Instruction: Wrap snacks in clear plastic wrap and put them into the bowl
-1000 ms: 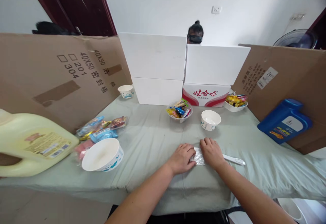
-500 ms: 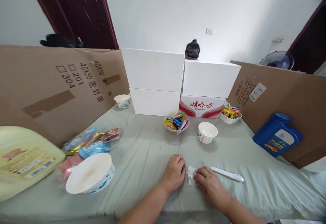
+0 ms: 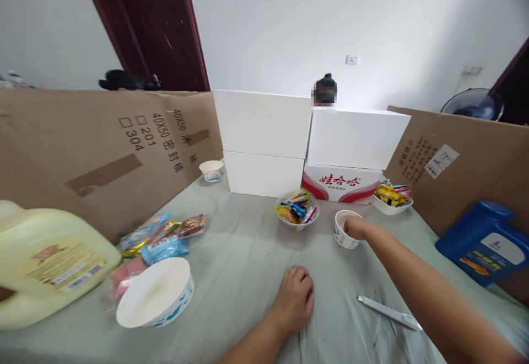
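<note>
My left hand rests palm down on the pale green cloth, its fingers loosely curled and nothing seen in them. My right hand reaches into a small white paper bowl with a blue pattern. Its fingers are inside, hidden by the rim and the hand itself, so I cannot see what they hold. A white cutter-like tool lies on the cloth beneath my right forearm. Beyond and left of that bowl stands a clear bowl of wrapped snacks.
A large white bowl, snack packets and a pale yellow jug stand left. White boxes and cardboard panels wall the sides and back. At right are a blue bottle and a snack dish. A person sits behind.
My right hand has gone from the cloth forward into the small bowl. The small clear packet it was touching no longer shows on the cloth. My left hand stays down; the view has shifted.
</note>
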Motion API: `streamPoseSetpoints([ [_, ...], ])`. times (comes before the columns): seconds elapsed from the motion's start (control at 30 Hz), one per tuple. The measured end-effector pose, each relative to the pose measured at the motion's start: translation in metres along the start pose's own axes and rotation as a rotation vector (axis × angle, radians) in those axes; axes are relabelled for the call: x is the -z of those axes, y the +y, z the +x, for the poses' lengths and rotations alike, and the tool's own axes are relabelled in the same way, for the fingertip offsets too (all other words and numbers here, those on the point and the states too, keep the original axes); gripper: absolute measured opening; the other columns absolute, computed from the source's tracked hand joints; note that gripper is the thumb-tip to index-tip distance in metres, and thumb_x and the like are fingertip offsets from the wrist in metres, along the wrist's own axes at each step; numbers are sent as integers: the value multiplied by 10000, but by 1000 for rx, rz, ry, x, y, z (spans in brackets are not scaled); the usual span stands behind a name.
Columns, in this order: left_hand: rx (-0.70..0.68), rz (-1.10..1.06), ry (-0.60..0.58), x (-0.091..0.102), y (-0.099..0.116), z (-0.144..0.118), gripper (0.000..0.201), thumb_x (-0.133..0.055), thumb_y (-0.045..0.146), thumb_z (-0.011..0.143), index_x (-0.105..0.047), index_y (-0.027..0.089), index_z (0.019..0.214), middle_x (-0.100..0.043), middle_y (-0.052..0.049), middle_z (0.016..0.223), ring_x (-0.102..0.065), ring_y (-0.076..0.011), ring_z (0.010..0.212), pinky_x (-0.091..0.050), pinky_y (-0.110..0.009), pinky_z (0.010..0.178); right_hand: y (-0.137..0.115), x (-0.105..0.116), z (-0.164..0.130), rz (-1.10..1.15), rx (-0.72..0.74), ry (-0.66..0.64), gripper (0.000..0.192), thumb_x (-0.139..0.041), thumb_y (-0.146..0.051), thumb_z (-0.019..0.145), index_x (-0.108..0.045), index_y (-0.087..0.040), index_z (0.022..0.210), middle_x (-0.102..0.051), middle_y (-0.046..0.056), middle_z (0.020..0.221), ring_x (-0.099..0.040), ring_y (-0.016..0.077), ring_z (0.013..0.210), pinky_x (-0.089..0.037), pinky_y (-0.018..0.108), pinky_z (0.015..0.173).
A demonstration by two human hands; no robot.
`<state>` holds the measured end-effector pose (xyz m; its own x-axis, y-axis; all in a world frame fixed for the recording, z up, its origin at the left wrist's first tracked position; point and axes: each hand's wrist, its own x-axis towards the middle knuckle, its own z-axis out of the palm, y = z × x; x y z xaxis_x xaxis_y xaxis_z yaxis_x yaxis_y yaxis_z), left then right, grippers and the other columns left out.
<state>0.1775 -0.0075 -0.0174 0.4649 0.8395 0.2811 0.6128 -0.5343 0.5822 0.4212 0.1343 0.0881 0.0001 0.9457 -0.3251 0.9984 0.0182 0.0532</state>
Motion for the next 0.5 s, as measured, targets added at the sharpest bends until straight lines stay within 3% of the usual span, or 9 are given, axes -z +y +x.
streamPoseSetpoints([
  [0.17,11,27,9,0,2,-1,123,-605,92,728,-605,176,818,-588,-64,975,-507,-221,987,-410,-375,915,-5,2,-6,-21,33,-33,341,-584,-378,918,-571,-170,1187,-593,69,1187,-608,199,999,-527,405,847],
  [0.27,-4,88,-8,-2,0,0,79,-624,180,779,-630,182,858,-599,-71,1010,-508,-228,1025,-404,-383,943,-1,11,-27,-32,53,96,265,-501,-302,954,-631,-138,1116,-651,114,1101,-635,225,983,-502,371,837],
  [0.33,-14,132,-23,-5,-2,0,91,-619,224,802,-642,184,880,-606,-78,1025,-512,-234,1041,-413,-386,943,-1,4,-45,-33,33,229,344,-360,-263,983,-610,-147,1189,-622,173,1208,-615,295,1076,-482,401,827],
  [0.4,-9,169,-27,-10,-2,1,106,-610,241,814,-651,183,893,-613,-83,1036,-521,-240,1046,-427,-390,936,-6,-23,-66,8,78,327,358,-345,-331,979,-618,-216,1180,-627,119,1245,-617,269,1092,-486,357,822],
  [0.5,12,179,-66,-6,1,1,140,-640,259,805,-664,189,923,-625,-89,1065,-538,-259,1076,-445,-404,944,-18,-94,-101,279,363,403,280,-456,-446,901,-699,-306,897,-743,27,899,-705,215,789,-519,286,654],
])
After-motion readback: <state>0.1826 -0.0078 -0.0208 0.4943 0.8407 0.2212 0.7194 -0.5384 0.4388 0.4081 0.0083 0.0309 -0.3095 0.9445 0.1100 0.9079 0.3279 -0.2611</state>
